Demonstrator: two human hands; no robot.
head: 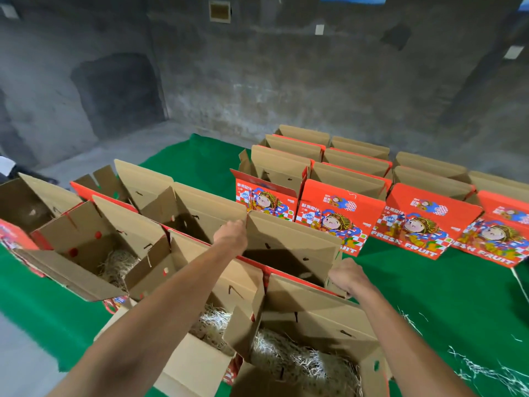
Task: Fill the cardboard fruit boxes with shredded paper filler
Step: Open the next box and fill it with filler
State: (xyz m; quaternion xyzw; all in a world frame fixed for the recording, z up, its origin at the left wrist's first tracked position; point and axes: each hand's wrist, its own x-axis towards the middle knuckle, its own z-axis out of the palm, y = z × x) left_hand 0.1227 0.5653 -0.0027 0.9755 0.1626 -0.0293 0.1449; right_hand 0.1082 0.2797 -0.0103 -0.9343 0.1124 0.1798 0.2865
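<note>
Both hands on an open box (289,247) w/ no filler visible, left hand (232,235) gripping its top-left flap corner, right hand (347,277) gripping its right edge, shredded paper (289,356) in the nearer boxes, green mat (429,282) underneath.

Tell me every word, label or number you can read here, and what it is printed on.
"FRESH FRUIT": on the slanted red flap of a closed box, bottom edge.
"FRUIT": on the next red box to its left, partly hidden by an open box.
"ESH FRUIT": on the rightmost red box, first letters lost.
Chinese characters above each cartoon figure: too blurred to read.
No numbers legible.
</note>
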